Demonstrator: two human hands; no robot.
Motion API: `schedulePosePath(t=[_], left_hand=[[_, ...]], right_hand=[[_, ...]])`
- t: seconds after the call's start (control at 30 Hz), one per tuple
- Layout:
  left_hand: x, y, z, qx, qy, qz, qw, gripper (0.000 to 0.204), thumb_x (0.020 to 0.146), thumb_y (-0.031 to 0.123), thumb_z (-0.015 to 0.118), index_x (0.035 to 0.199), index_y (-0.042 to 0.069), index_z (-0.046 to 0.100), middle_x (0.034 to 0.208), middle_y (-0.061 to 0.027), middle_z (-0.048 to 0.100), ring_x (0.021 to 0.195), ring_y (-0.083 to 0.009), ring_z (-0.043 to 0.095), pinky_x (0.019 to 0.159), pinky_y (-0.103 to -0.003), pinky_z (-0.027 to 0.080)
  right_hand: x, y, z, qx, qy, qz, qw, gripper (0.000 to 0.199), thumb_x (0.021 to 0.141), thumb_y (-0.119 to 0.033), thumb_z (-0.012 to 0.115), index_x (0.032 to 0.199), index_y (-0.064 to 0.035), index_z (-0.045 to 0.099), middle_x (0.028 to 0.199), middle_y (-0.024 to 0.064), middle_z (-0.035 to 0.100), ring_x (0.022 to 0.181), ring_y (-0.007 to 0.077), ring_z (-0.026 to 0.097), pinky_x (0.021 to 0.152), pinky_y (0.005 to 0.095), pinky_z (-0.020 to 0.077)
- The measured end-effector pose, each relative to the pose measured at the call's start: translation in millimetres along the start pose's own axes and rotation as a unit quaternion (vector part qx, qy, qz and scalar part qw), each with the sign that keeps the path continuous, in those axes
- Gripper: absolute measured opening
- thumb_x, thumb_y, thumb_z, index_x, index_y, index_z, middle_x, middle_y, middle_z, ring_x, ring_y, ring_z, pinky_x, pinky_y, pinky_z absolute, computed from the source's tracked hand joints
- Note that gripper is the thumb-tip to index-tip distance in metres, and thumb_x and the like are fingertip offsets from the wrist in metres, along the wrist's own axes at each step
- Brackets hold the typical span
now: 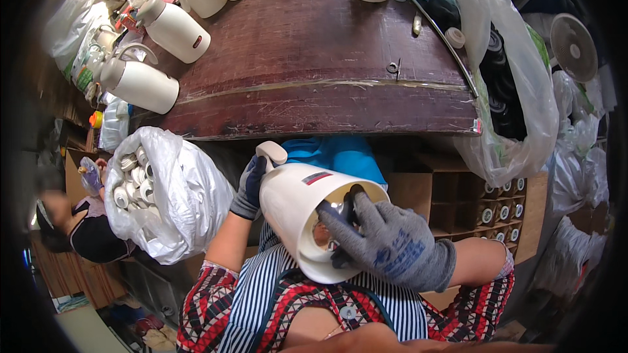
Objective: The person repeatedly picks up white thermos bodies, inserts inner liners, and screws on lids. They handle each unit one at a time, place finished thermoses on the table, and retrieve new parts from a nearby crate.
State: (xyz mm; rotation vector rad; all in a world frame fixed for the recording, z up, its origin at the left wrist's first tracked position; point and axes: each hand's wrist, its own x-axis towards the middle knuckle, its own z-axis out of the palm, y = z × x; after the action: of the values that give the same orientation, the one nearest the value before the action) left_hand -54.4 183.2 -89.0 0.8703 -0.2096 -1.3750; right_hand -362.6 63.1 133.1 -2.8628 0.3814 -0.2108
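Observation:
A cream vacuum jug shell (pixel 282 204) lies tilted in front of my chest, its wide open end turned toward my right. My left hand (pixel 249 188), in a dark grey glove, is closed on the jug at its upper left, beside the curved handle (pixel 271 151). Into the open end reach the bent fingers of my gloved right hand (pixel 400 243). They are around a shiny silvery liner (pixel 321 234) inside the shell. The fingertips and most of the liner are hidden by the glove and the rim.
Several finished-looking cream jugs (pixel 176 33) stand on the dark red table (pixel 294 39). A white bag (pixel 190 189) of small white parts is at left. Right, a cardboard box (pixel 458 212) holds pieces in compartments, below a clear bag (pixel 530 104) of black parts. Another person (pixel 95 232) is far left.

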Motion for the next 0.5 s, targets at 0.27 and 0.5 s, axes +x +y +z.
schedulePosePath(t=[0.27,0.5], left_hand=[[19.5,-24.5,8.4,-0.003,0.02,-0.013,1.0,0.038,0.107,0.034,0.061,0.13,0.004,0.059,0.113,-0.0098,0.07,0.099,-0.019,0.069,0.089,-0.037,0.06],[42.9,-27.1,15.3,0.058,0.064,-0.009,0.996,0.037,0.107,0.033,0.061,0.129,0.004,0.06,0.111,-0.0092,0.07,0.098,-0.0183,0.069,0.088,-0.037,0.06]], right_hand=[[6.0,9.7,-2.6,-0.001,0.078,-0.045,0.996,0.051,0.09,-0.035,0.066,0.138,-0.0196,0.063,0.102,0.0101,0.062,0.08,0.0202,0.066,0.058,0.0336,0.0559],[76.8,11.3,-51.2,-0.013,-0.057,0.0,0.998,0.048,0.084,-0.032,0.069,0.118,0.0016,0.068,0.105,0.0193,0.067,0.088,0.0304,0.066,0.071,0.0385,0.0531]])
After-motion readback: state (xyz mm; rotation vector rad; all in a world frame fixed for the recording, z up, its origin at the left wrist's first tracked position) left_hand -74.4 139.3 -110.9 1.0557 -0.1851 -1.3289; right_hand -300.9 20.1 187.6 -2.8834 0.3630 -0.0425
